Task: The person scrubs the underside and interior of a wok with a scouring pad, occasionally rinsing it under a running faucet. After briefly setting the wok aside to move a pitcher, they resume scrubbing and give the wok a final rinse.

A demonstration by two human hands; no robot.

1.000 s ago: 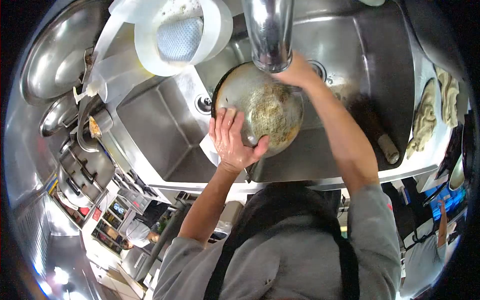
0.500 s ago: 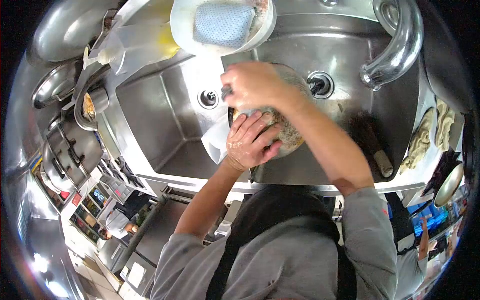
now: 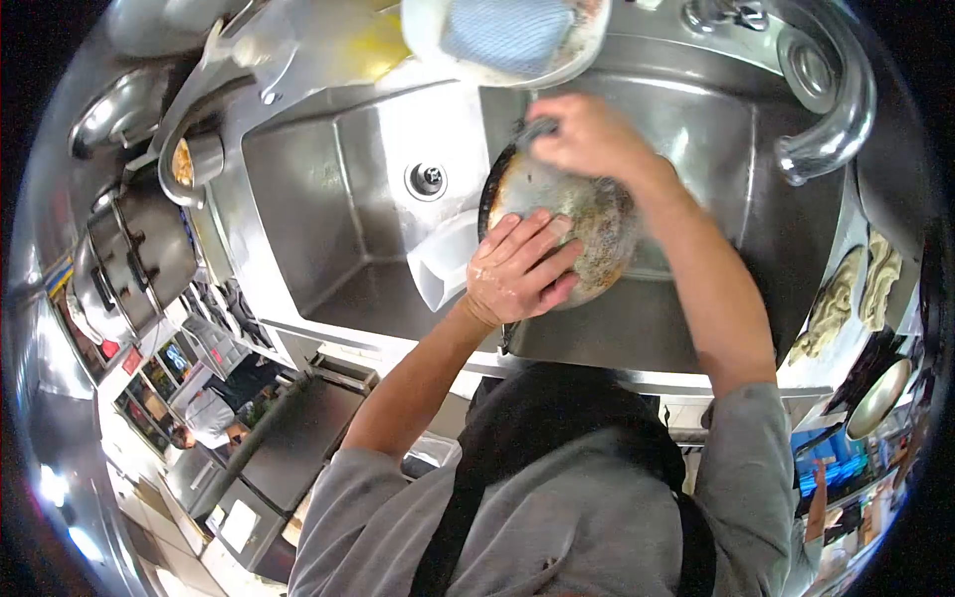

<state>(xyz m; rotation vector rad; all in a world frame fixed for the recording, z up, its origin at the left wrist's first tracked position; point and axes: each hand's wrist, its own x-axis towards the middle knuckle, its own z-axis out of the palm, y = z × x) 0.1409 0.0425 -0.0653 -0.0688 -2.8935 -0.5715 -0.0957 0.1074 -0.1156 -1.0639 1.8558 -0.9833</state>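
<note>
A round metal pan (image 3: 597, 234) with a browned, scorched surface sits over the right basin by the divider, its dark rim on the left. My left hand (image 3: 522, 267) lies flat on the pan, fingers stretched out and wet. At the pan's upper edge, my right hand (image 3: 589, 139) is closed around a grey scouring pad (image 3: 538, 130), slightly blurred by motion. Left of the pan, a white plastic container (image 3: 435, 261) leans in the left basin against the divider.
Behind the sink stands a white tub (image 3: 423, 30) with a blue cloth (image 3: 509, 35) in it. A thick faucet spout (image 3: 831, 149) curves over the right basin. Folded rags (image 3: 831, 303) lie on the right ledge. Stacked pots (image 3: 149, 249) stand left. Another person (image 3: 209, 416) is at the lower left.
My right hand has swept the scouring pad rightward and up along the pan. My left hand stays flat on the pan. The camera view has shifted; the brush on the right is no longer visible.
</note>
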